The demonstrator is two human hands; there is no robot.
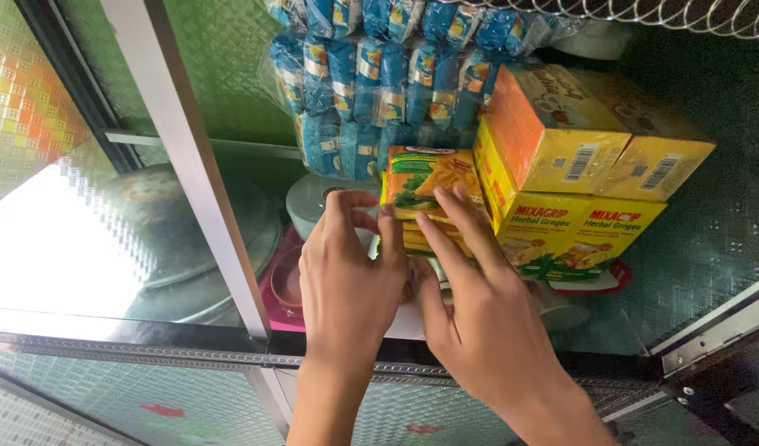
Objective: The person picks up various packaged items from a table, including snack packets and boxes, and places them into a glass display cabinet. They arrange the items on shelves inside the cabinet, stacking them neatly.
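Observation:
Both my hands reach into a glass-fronted cabinet. My left hand (pixel 346 277) grips the left side of a small stack of yellow-and-green packets (pixel 429 177), fingers curled on its edge. My right hand (pixel 470 306) lies over the front of the same stack, fingers stretched up across the top packet. The stack stands just left of several yellow-and-orange boxes (pixel 561 157), touching or nearly touching them. The lower packets are hidden behind my fingers.
A bundle of blue sachet packs (pixel 379 91) hangs behind the stack. White lidded containers (pixel 313 202) and a pink tray (pixel 284 285) sit below. A grey metal frame post (pixel 197 165) stands left; a metal lid (pixel 173 239) shows through the glass. A wire rack (pixel 668 16) runs above.

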